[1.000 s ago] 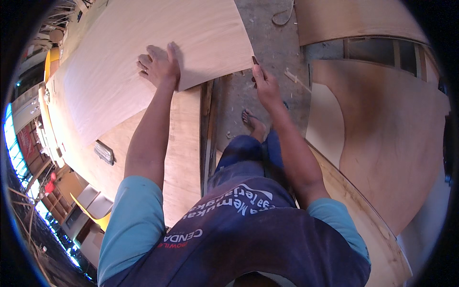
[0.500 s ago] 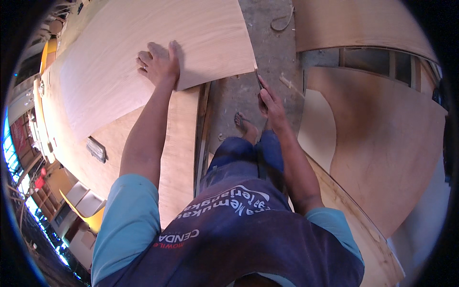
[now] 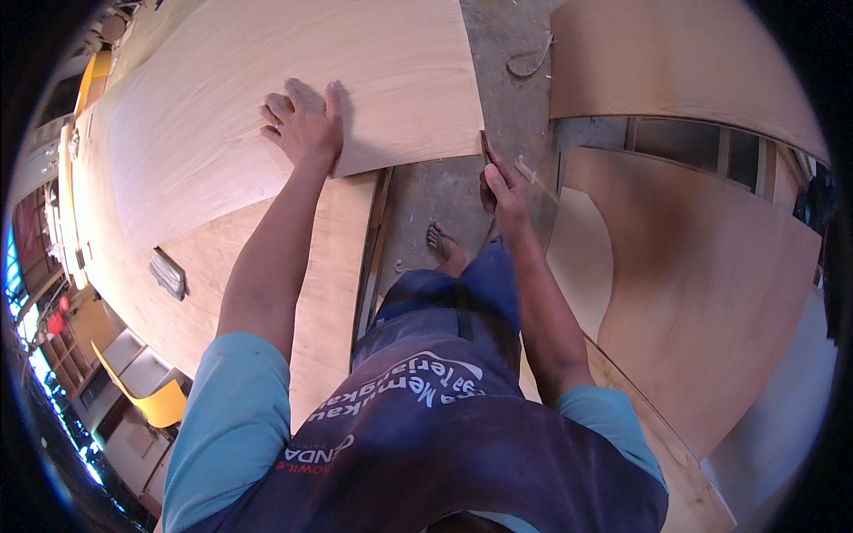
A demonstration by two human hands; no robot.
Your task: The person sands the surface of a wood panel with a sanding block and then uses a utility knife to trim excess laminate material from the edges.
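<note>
A thin pale plywood sheet lies over a larger wooden board, its right part jutting past the board's edge. My left hand rests flat on the sheet with fingers spread. At the sheet's near right corner, my right hand is closed round a dark narrow hand tool. The tool points up, its tip close beside the sheet's right edge. I cannot make out whether it touches, nor the tool's exact kind. A small greyish block lies on the board to the left of my left forearm.
Large curved wooden panels stand to my right, another wooden panel beyond them. Below the sheet, my sandalled foot is on the concrete floor. A curled strip lies there. Yellow curved pieces are far left.
The whole view has shifted slightly. My left hand keeps its place on the sheet. My right hand and the tool have moved slightly relative to the sheet's corner, the tip now farther up its edge.
</note>
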